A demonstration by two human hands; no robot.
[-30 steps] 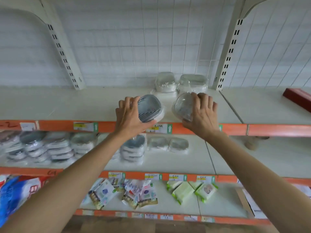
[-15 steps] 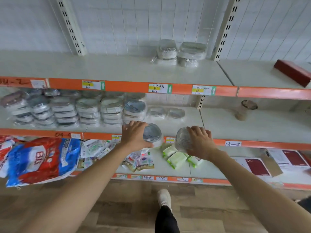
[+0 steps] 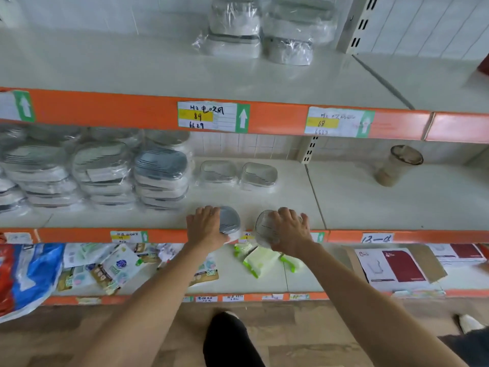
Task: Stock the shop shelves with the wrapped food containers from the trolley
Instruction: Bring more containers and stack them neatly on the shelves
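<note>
Both hands have dropped from the top shelf, left hand (image 3: 205, 227) curled round the grey-lidded container (image 3: 230, 223), right hand (image 3: 289, 230) gripping the clear container (image 3: 265, 229), both hovering at the middle shelf (image 3: 357, 202) lip, likely landing just beyond the fingertips.

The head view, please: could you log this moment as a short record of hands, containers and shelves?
left hand: left hand grips a grey-lidded wrapped container at the middle shelf front edge
right hand: right hand grips a clear wrapped container, same edge
middle shelf stock: stacked wrapped containers at left, two single containers behind the hands
top shelf: four wrapped containers in two stacks
other: brown cup on the middle shelf, right bay
</note>
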